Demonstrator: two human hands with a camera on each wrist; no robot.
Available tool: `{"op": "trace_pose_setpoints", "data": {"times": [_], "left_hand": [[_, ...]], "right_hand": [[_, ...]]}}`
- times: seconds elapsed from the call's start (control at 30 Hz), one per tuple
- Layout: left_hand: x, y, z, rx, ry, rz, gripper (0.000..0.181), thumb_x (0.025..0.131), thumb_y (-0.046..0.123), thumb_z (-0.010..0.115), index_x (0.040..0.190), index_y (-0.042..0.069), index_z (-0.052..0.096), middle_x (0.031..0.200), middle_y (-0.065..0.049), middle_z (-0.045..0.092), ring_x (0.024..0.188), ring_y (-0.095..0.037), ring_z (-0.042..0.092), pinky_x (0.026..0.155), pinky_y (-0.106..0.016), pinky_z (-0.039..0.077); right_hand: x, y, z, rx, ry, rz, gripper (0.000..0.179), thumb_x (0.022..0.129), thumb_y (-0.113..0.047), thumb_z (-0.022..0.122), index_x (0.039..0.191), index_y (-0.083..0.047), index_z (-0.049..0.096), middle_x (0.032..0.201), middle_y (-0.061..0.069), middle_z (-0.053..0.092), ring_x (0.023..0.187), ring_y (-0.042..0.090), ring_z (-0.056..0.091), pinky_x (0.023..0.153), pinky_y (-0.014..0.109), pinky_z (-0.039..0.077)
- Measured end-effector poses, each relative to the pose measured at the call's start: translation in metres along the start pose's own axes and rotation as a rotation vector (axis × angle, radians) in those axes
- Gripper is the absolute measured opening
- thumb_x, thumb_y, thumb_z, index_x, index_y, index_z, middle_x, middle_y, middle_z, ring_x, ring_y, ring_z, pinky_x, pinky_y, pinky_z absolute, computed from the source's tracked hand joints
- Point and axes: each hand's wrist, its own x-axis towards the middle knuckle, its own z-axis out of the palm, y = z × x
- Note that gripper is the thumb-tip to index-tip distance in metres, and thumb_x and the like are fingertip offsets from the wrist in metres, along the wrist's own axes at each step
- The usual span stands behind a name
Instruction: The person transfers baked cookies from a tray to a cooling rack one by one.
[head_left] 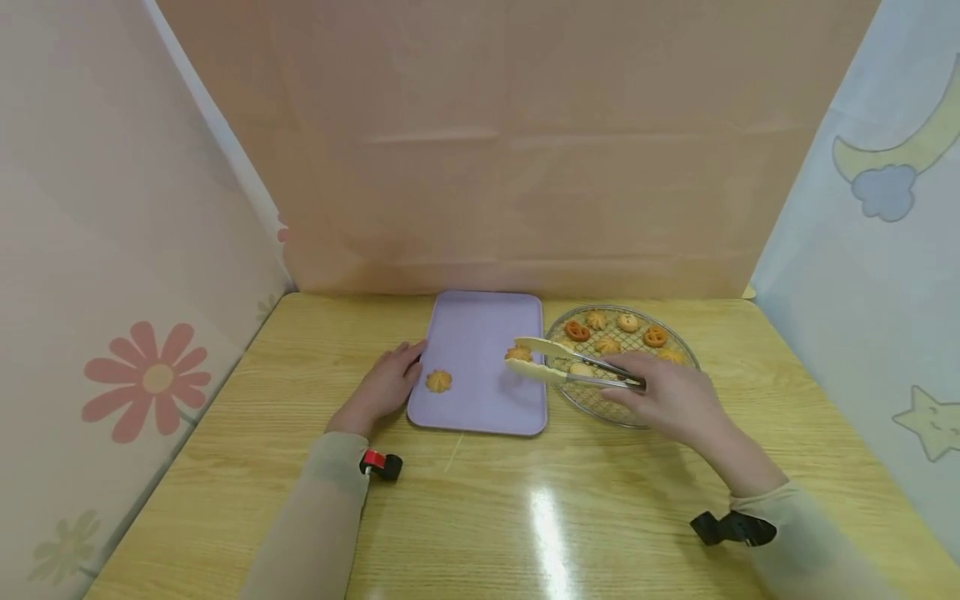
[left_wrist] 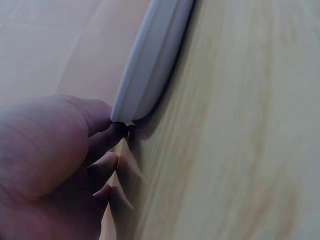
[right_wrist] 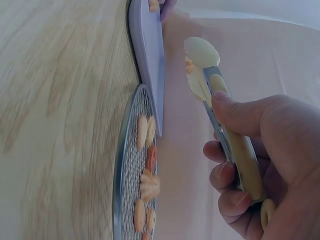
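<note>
A purple tray point(head_left: 480, 333) lies on the table, with one flower-shaped cookie point(head_left: 438, 382) near its front left. My left hand point(head_left: 386, 379) is at the tray's left edge; in the left wrist view its thumb and forefinger pinch the rim point(left_wrist: 145, 65). My right hand point(head_left: 675, 396) grips metal tongs point(right_wrist: 237, 150) with cream-coloured tips, fingers and thumb wrapped about the arms. Between the tips is another cookie point(head_left: 517, 354), held above the right side of the tray. Partly under the tongs and right hand stands a round wire rack point(head_left: 600, 410).
Several cookies sit on the rack, among them pretzel-shaped ones point(head_left: 655, 336), a round one point(head_left: 627, 322) and flower-shaped ones point(head_left: 596, 320). The rack stands close to the tray's right side. A brown paper sheet point(head_left: 510, 167) rises behind the wooden table point(head_left: 465, 517).
</note>
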Motion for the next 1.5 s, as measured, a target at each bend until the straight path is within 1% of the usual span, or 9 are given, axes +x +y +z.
{"op": "trace_pose_setpoints", "data": {"times": [0.1, 0.23, 0.33, 0.47, 0.6, 0.77, 1.07, 1.3, 1.5], "left_hand": [[0.000, 0.002, -0.001, 0.003, 0.005, 0.008, 0.053, 0.119, 0.020, 0.048, 0.171, 0.009, 0.042, 0.172, -0.023, 0.041, 0.166, -0.041, 0.026, 0.135, -0.061, 0.017], [-0.002, 0.004, -0.002, 0.009, 0.013, 0.014, 0.053, 0.119, 0.019, 0.048, 0.170, 0.007, 0.043, 0.171, -0.025, 0.042, 0.165, -0.044, 0.027, 0.134, -0.062, 0.018], [-0.003, 0.005, -0.002, 0.012, 0.014, 0.016, 0.053, 0.118, 0.017, 0.048, 0.170, 0.006, 0.043, 0.171, -0.025, 0.043, 0.164, -0.044, 0.027, 0.134, -0.062, 0.018], [-0.003, 0.004, -0.002, 0.016, 0.003, 0.006, 0.053, 0.119, 0.019, 0.048, 0.171, 0.008, 0.042, 0.172, -0.023, 0.042, 0.165, -0.042, 0.026, 0.135, -0.060, 0.017], [-0.003, 0.004, -0.002, 0.022, 0.002, 0.002, 0.053, 0.119, 0.020, 0.048, 0.171, 0.008, 0.041, 0.172, -0.022, 0.043, 0.165, -0.042, 0.026, 0.135, -0.061, 0.018], [-0.002, 0.003, -0.001, 0.036, 0.007, 0.020, 0.053, 0.119, 0.019, 0.048, 0.170, 0.007, 0.042, 0.171, -0.024, 0.044, 0.164, -0.044, 0.028, 0.135, -0.061, 0.019], [-0.002, 0.003, -0.001, 0.028, 0.005, 0.032, 0.053, 0.119, 0.018, 0.048, 0.170, 0.005, 0.042, 0.170, -0.024, 0.044, 0.164, -0.044, 0.028, 0.135, -0.060, 0.018], [-0.003, 0.004, -0.002, 0.015, -0.002, 0.001, 0.053, 0.120, 0.020, 0.048, 0.171, 0.009, 0.041, 0.172, -0.023, 0.042, 0.165, -0.043, 0.025, 0.134, -0.063, 0.019], [-0.005, 0.005, -0.003, 0.017, -0.002, -0.001, 0.053, 0.120, 0.019, 0.047, 0.171, 0.008, 0.041, 0.172, -0.023, 0.042, 0.165, -0.044, 0.025, 0.133, -0.064, 0.019]], "right_hand": [[-0.007, 0.005, -0.009, -0.004, -0.013, 0.039, 0.057, 0.098, -0.044, 0.084, 0.147, -0.016, 0.073, 0.139, 0.014, 0.075, 0.101, 0.036, 0.078, 0.063, 0.047, 0.057], [-0.015, 0.014, -0.018, -0.009, -0.017, 0.073, 0.059, 0.098, -0.046, 0.084, 0.147, -0.016, 0.073, 0.136, 0.014, 0.076, 0.090, 0.027, 0.075, 0.061, 0.044, 0.054], [-0.022, 0.020, -0.024, -0.012, -0.024, 0.097, 0.063, 0.098, -0.050, 0.083, 0.148, -0.013, 0.072, 0.132, 0.015, 0.077, 0.080, 0.019, 0.068, 0.058, 0.040, 0.050], [-0.030, 0.028, -0.030, -0.007, -0.025, 0.122, 0.064, 0.099, -0.052, 0.082, 0.149, -0.013, 0.072, 0.126, 0.013, 0.078, 0.075, 0.015, 0.061, 0.057, 0.037, 0.046], [-0.037, 0.035, -0.035, -0.003, -0.017, 0.140, 0.062, 0.100, -0.052, 0.081, 0.148, -0.013, 0.072, 0.126, 0.013, 0.078, 0.078, 0.017, 0.063, 0.058, 0.036, 0.046], [-0.045, 0.044, -0.038, -0.004, -0.024, 0.156, 0.063, 0.100, -0.050, 0.081, 0.147, -0.009, 0.071, 0.118, 0.009, 0.078, 0.077, 0.017, 0.062, 0.056, 0.035, 0.043], [-0.060, 0.062, -0.043, -0.020, -0.024, 0.190, 0.065, 0.099, -0.049, 0.082, 0.148, -0.008, 0.070, 0.121, 0.013, 0.078, 0.078, 0.018, 0.063, 0.056, 0.035, 0.042], [-0.068, 0.074, -0.044, -0.030, -0.036, 0.217, 0.063, 0.099, -0.048, 0.083, 0.147, -0.010, 0.071, 0.129, 0.020, 0.076, 0.087, 0.028, 0.071, 0.056, 0.037, 0.045], [-0.072, 0.080, -0.043, -0.039, -0.051, 0.236, 0.060, 0.099, -0.049, 0.083, 0.146, -0.013, 0.072, 0.126, 0.019, 0.077, 0.089, 0.032, 0.073, 0.055, 0.039, 0.046]]}}
